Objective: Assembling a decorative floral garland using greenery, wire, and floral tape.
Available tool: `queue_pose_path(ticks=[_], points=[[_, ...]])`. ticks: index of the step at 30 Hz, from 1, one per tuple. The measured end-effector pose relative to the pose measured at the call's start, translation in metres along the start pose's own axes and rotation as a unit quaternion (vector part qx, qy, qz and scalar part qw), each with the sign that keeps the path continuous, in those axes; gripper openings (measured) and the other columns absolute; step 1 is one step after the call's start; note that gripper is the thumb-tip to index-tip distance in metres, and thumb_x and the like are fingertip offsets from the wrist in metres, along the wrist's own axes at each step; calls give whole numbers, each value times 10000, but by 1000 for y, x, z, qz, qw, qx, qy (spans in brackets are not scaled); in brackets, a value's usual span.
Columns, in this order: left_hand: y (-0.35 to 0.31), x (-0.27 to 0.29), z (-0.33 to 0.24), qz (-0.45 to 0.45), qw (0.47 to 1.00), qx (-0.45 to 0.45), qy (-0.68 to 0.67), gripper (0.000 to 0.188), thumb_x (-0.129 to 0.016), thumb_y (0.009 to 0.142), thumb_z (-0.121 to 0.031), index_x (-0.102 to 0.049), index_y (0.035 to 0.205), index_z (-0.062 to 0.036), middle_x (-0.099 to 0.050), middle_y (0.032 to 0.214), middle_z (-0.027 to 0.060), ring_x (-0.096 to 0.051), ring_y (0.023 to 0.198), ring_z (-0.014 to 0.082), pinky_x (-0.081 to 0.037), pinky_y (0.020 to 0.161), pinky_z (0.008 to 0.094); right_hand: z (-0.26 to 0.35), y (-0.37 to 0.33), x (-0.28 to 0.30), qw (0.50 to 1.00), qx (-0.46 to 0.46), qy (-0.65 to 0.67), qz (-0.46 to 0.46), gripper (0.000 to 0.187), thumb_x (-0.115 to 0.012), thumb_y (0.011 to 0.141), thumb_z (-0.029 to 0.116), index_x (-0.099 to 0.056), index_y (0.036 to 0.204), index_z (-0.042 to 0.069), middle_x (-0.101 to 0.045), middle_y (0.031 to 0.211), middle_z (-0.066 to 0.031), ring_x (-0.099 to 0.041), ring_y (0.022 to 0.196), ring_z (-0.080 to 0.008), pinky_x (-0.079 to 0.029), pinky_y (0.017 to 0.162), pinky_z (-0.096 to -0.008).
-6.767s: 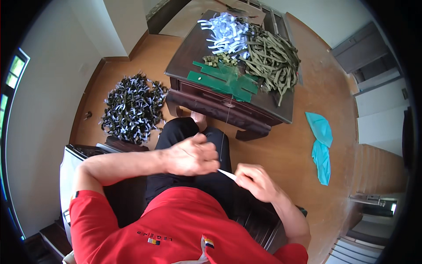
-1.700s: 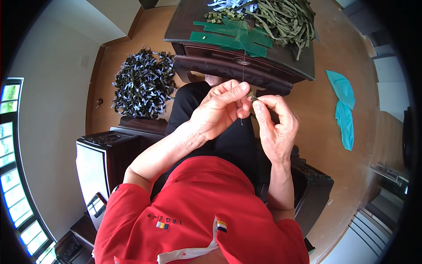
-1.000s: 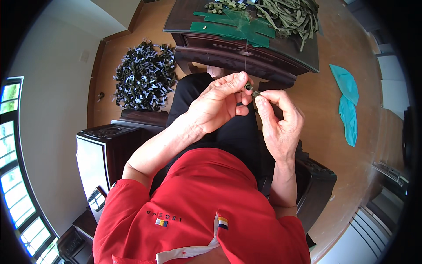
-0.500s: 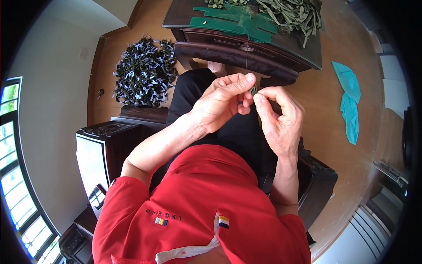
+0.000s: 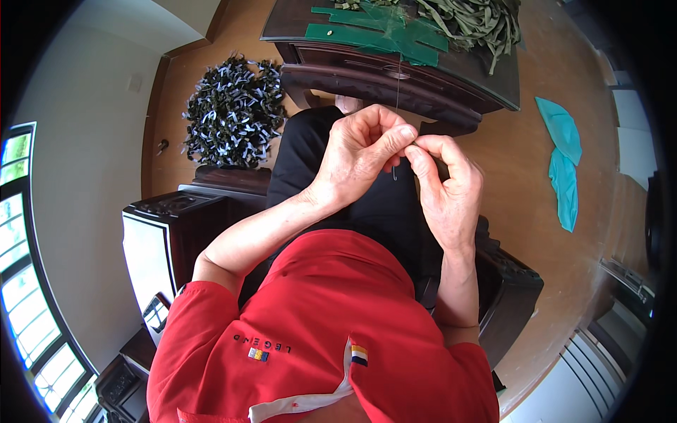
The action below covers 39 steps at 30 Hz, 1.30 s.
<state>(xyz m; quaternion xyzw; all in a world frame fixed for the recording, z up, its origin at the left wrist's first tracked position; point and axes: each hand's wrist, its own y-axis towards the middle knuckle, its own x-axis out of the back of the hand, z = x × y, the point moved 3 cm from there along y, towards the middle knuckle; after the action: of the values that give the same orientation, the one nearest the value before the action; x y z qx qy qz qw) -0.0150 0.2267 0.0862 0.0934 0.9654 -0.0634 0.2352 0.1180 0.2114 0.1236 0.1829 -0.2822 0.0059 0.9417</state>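
My left hand and my right hand meet over my lap, fingertips pinched together on a small dark green piece. A thin needle hangs down between the two hands, and a fine thread runs up from them toward the table. Which hand grips the needle I cannot tell. Both forearms rise from my red shirt below.
A dark wooden low table stands ahead with flat green pieces and a heap of olive strips. A pile of dark and white folded bits lies on the wooden floor at left. Teal cloth lies at right.
My hands came together from apart and stay pinched on the small piece. The view has tilted down slightly, so the table sits higher in the picture.
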Motion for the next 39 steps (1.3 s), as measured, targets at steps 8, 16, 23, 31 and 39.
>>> queue_pose_path(ticks=[8, 16, 23, 31, 39], points=[[2, 5, 2, -41, 996, -40, 69, 116, -628, 904, -108, -605, 939, 0, -589, 739, 34, -518, 623, 70, -436, 573, 174, -11, -3, -6, 988, -63, 133, -49, 156, -657, 774, -70, -571, 882, 4, -610, 777, -52, -539, 617, -127, -455, 573, -250], [-1, 11, -2, 36, 998, 4, 52, 115, -623, 901, -100, -610, 968, -7, -581, 758, 19, -496, 635, 57, -403, 570, 155, -22, -16, -11, 976, -66, 202, -46, 201, -649, 819, -52, -564, 992, 3, -593, 810, -53, -546, 672, -104, -461, 613, -215], [-7, 16, -14, 61, 967, 10, 247, 101, -599, 896, -76, -608, 982, -25, -559, 791, -1, -463, 647, 40, -367, 575, 151, -9, -14, -16, 972, -106, 209, -19, 157, -673, 826, 32, -570, 940, -2, -594, 736, -53, -532, 581, -106, -452, 551, -219], [-25, 33, -6, 96, 975, 27, 200, 69, -596, 888, -59, -607, 952, -36, -552, 774, -16, -446, 633, 33, -354, 554, 158, -20, -77, -19, 929, -243, 250, 122, 137, -637, 866, 80, -571, 940, -14, -627, 723, -68, -553, 538, -116, -473, 538, -218], [-56, 27, 36, 42, 992, 120, -24, 38, -630, 873, -55, -606, 856, -31, -557, 679, -14, -455, 574, 49, -398, 525, 184, -25, -117, -42, 918, -283, 269, 71, 120, -583, 898, 61, -567, 968, -34, -641, 800, -119, -599, 586, -144, -485, 579, -218]])
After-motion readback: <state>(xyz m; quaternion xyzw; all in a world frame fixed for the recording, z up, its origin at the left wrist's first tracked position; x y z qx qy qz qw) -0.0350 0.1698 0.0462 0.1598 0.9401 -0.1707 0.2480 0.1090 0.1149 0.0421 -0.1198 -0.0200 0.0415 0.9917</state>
